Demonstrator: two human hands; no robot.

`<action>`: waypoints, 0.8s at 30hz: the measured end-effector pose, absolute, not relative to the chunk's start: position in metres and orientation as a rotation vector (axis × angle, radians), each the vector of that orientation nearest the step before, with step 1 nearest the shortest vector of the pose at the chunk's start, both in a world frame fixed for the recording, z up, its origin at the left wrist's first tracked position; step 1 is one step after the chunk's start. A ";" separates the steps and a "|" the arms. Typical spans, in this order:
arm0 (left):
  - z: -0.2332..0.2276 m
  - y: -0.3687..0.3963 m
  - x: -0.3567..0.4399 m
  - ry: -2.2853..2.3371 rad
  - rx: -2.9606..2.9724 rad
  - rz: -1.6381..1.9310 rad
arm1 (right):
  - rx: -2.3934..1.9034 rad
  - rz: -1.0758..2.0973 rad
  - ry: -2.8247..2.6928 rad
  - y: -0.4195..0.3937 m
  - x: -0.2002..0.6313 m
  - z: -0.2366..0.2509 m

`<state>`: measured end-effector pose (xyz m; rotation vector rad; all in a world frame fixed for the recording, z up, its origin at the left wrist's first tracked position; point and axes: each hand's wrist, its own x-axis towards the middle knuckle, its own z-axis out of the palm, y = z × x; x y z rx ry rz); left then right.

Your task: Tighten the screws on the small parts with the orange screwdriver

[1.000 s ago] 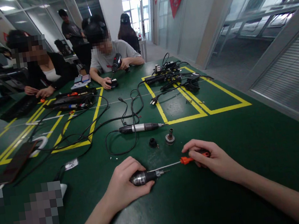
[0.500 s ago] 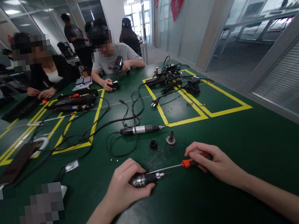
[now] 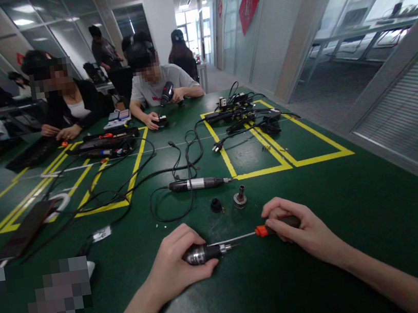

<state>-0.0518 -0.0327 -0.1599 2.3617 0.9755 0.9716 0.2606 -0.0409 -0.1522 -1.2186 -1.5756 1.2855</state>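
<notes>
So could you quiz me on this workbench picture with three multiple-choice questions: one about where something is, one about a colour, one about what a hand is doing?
1. Where does the corded rotary tool lie?
A. On the table beyond both hands
B. In the left hand
C. On the floor

2. What colour is the collar of the screwdriver?
A. Blue
B. Orange
C. White

3. What is the left hand doing?
A. Resting open, flat on the table
B. Gripping a small metal-nosed tool body
C. Holding a phone

Answers:
1. A, it lies untouched on the green table, farther off than the hands.
2. B, the part just ahead of the right hand is orange.
3. B, its fingers wrap the tool body, with the screwdriver's shaft reaching toward its nose.
</notes>
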 end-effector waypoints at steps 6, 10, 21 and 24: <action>-0.161 -0.032 -0.052 0.956 2.378 0.978 | -1.176 1.198 -1.580 -0.042 0.264 -0.158; -0.160 -0.031 -0.052 0.953 2.384 0.981 | -1.201 1.294 -1.573 -0.041 0.262 -0.153; -0.154 -0.030 -0.054 0.967 2.396 0.987 | -1.202 1.272 -1.643 -0.042 0.259 -0.144; -0.152 -0.029 -0.055 0.986 2.383 0.970 | -1.169 1.203 -1.648 -0.042 0.258 -0.140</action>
